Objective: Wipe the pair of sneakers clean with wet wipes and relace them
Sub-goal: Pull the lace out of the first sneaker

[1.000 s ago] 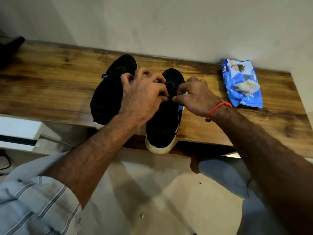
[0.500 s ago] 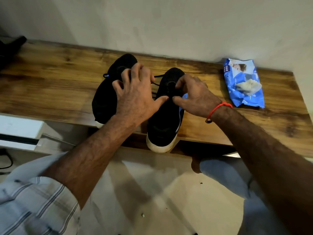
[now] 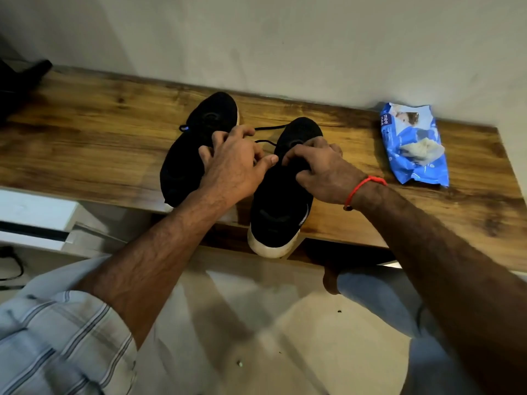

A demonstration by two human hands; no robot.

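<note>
Two black sneakers lie side by side on the wooden tabletop (image 3: 85, 143); the right sneaker (image 3: 281, 206) overhangs its front edge. A black lace (image 3: 269, 127) runs to the left hand (image 3: 233, 166), whose curled fingers pinch it; the right hand (image 3: 322, 172) grips the shoe's top. One blue wipes pack (image 3: 413, 143) sits toward the right back edge, against a plain wall.

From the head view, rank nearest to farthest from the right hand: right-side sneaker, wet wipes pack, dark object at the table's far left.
1. right-side sneaker, under the right hand.
2. wet wipes pack, to its right.
3. dark object, far left.
</note>
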